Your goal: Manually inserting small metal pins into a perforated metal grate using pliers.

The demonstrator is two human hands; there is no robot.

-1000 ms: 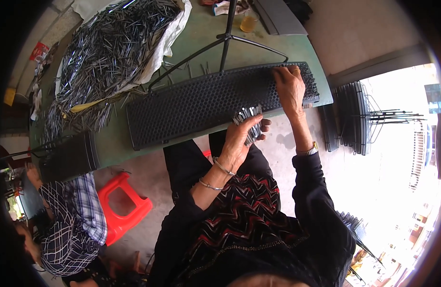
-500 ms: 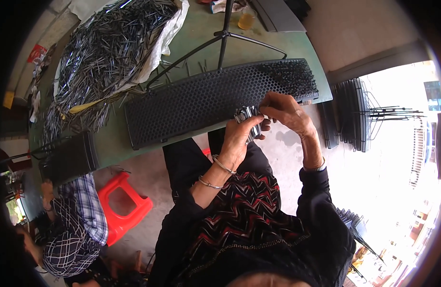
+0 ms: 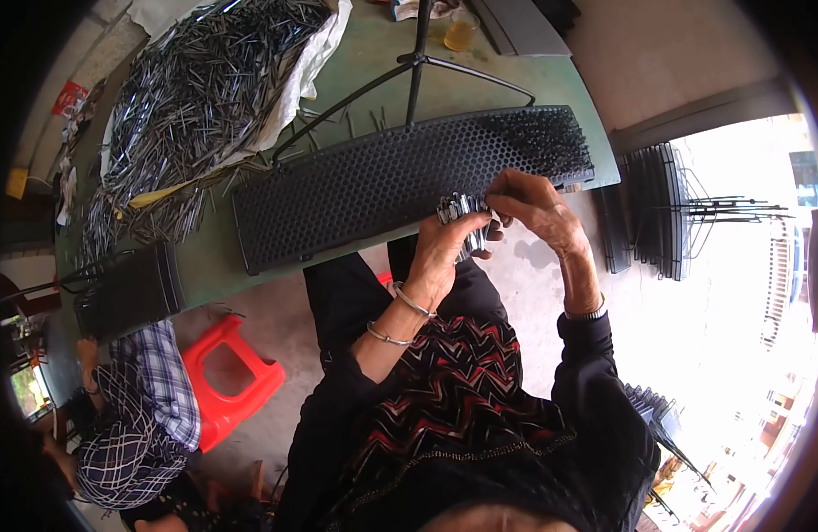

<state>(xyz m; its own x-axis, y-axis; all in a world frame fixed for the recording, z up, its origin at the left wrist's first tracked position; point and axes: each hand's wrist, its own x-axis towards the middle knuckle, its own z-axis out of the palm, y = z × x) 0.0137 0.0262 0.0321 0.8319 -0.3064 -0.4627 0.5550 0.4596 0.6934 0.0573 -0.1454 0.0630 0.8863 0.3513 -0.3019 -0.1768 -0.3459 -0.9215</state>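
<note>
My left hand (image 3: 440, 246) is closed around a bundle of thin dark, shiny metal strips (image 3: 463, 209), held just off the table's near edge. At the bundle's right side my right hand (image 3: 540, 211) is closed in a pinch, its thumb and index finger right by the strips. What lies between those fingertips is too small to make out. Behind both hands a long black panel full of round holes (image 3: 338, 197) lies along the table edge. Dark pieces stand densely in its right end. A black rod frame (image 3: 415, 60) rises behind the panel.
A large heap of metal strips (image 3: 214, 89) lies on a white sack (image 3: 327, 49) at the far left of the green table (image 3: 373, 40). A glass of yellow liquid (image 3: 460, 35) stands at the back. Black panels (image 3: 653, 213) are stacked at right. A person (image 3: 129, 443) sits beside a red stool (image 3: 267, 372).
Both hands keep almost the same place and hold. My right fingertips have shifted very slightly right; the view has moved a little.
</note>
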